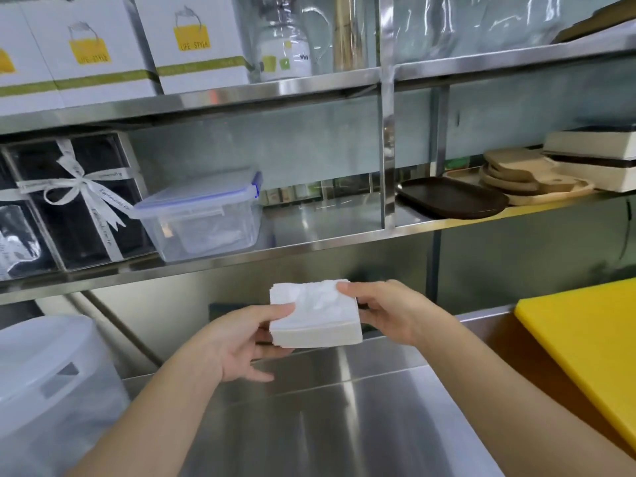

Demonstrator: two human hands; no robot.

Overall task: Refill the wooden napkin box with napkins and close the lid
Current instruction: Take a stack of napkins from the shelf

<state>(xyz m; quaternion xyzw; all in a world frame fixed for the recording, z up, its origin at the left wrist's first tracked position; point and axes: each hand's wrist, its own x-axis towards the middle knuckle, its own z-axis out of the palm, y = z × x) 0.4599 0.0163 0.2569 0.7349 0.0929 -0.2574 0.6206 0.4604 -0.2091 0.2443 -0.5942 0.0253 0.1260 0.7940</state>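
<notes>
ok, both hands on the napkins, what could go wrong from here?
1. The napkin stack is held in the air only at its two sides by the left hand and right hand; loose sheets could fan out or slip.
2. The top napkin is already crumpled and may jam a lid.
3. No wooden box is in view.

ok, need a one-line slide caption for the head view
Left hand and right hand hold a white napkin stack above the steel counter, below stocked shelves.

A steel counter [344, 425] carries a yellow cutting board [585, 356] and a white bucket [51, 390].
</notes>
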